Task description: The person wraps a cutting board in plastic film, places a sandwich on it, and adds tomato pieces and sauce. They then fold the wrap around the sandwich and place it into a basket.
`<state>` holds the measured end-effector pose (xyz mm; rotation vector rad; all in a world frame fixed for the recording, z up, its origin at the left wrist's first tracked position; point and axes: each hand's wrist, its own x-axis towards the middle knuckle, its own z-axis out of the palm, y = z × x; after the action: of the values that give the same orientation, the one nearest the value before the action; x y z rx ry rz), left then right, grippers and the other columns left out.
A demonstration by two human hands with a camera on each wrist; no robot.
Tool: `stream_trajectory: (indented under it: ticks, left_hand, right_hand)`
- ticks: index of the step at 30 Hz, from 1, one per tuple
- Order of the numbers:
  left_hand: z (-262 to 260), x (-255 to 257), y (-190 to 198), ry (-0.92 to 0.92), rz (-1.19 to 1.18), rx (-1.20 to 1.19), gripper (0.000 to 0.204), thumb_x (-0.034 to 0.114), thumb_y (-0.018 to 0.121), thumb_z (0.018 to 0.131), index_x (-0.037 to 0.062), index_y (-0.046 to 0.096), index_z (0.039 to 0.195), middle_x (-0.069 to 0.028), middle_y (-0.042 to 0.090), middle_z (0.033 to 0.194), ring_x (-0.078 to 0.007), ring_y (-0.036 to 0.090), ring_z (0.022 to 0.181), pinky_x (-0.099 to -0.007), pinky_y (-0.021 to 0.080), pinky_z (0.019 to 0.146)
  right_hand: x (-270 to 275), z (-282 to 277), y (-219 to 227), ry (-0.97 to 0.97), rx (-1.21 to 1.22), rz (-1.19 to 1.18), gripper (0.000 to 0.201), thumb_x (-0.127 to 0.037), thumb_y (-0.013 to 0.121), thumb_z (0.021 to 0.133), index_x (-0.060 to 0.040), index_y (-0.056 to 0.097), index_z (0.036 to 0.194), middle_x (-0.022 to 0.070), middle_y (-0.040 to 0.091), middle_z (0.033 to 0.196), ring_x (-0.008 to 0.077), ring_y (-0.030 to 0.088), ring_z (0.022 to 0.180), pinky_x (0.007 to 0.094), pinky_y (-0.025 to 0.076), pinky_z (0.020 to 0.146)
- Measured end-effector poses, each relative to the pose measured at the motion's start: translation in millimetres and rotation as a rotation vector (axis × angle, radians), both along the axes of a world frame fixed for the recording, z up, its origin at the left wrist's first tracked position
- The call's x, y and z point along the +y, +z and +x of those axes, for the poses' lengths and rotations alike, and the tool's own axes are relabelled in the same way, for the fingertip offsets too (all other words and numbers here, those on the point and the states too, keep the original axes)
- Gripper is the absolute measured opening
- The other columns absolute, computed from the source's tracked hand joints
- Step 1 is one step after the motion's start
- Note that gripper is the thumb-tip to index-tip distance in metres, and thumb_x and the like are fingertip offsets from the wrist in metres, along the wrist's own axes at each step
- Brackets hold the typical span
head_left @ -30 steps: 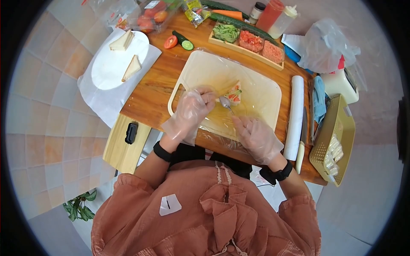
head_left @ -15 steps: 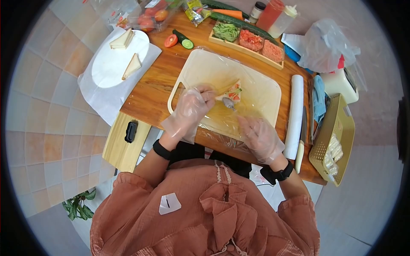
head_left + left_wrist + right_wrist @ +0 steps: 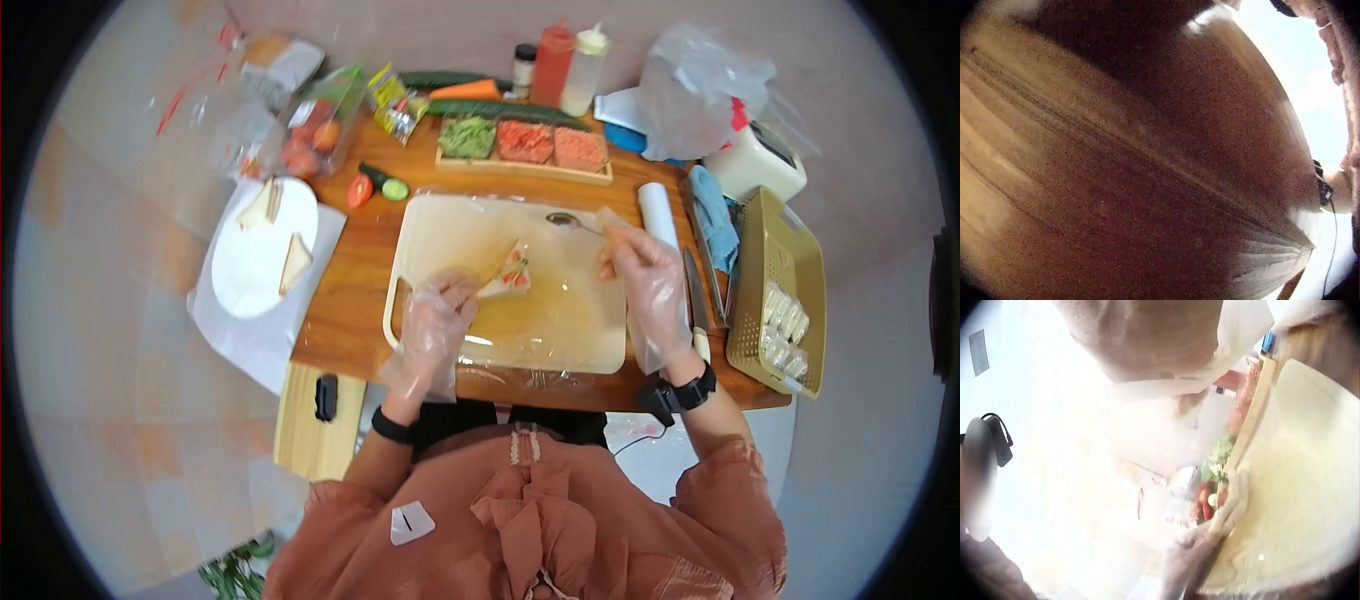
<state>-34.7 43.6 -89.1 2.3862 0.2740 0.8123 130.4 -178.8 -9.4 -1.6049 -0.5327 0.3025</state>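
Note:
In the head view my left hand, in a clear plastic glove, pinches the left end of a small triangular sandwich with its red and green filling facing up. The sandwich is over a cream cutting board covered with plastic film. My gloved right hand grips a metal spoon by its handle, its bowl pointing left over the board's far right part. Brown wood surface fills most of the left wrist view. The right wrist view is washed out, and the spoon does not show there.
A wooden tray of chopped vegetables stands behind the board. At left lies a white plate with sandwich wedges. A white roll, a knife and a basket with wrapped pieces are at right; bottles stand behind.
My right hand has lifted the spoon away from the sandwich, to the right and farther back. The left hand stays at the sandwich. The head view has shifted and turned.

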Motion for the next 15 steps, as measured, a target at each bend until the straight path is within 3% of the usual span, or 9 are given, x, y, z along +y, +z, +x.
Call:
stream_trajectory:
  ticks: [2,9,12,14,15]
  left_hand:
    - [-1,-1,3,0.027,-0.062,0.045,0.015,0.009,0.071,0.085,0.0022,0.077,0.097,-0.0170,0.074,0.105,-0.0355,0.072,0.093,-0.0400,0.058,0.082]
    - [-1,2,-4,0.029,-0.093,0.047,0.015,0.007,0.076,0.081,0.0001,0.078,0.094,-0.0171,0.076,0.104,-0.0317,0.075,0.091,-0.0364,0.059,0.081]
    - [-2,2,-4,0.025,-0.116,0.072,0.016,0.010,0.076,0.081,0.0010,0.078,0.095,-0.0160,0.075,0.105,-0.0327,0.073,0.092,-0.0375,0.059,0.082]
    - [-2,2,-6,0.021,-0.101,0.057,0.016,0.010,0.077,0.081,0.0012,0.079,0.094,-0.0157,0.075,0.105,-0.0326,0.074,0.092,-0.0371,0.059,0.082]
    - [-2,3,-6,0.022,-0.095,0.047,0.016,0.010,0.077,0.081,0.0016,0.079,0.094,-0.0156,0.075,0.105,-0.0325,0.074,0.092,-0.0372,0.059,0.082]
  right_hand:
    - [5,21,10,-0.057,0.006,0.029,0.026,-0.010,0.059,0.102,0.0054,0.069,0.120,0.0077,0.071,0.092,0.0117,0.067,0.075,0.0271,0.055,0.073]
    - [30,91,21,-0.198,0.041,0.117,0.028,-0.019,0.059,0.101,0.0061,0.071,0.107,0.0073,0.069,0.086,0.0118,0.065,0.067,0.0274,0.056,0.062]
    - [45,129,5,-0.249,0.013,0.098,0.023,-0.015,0.059,0.101,0.0042,0.071,0.102,0.0051,0.069,0.084,0.0096,0.064,0.066,0.0236,0.052,0.059]
    - [56,162,-18,-0.238,0.097,0.079,0.014,-0.010,0.063,0.092,0.0030,0.067,0.088,0.0052,0.064,0.074,0.0136,0.061,0.058,0.0283,0.047,0.051]
    - [59,150,-4,-0.184,0.164,0.137,0.012,-0.008,0.063,0.089,-0.0004,0.063,0.081,0.0032,0.059,0.065,0.0136,0.057,0.055,0.0301,0.041,0.049]
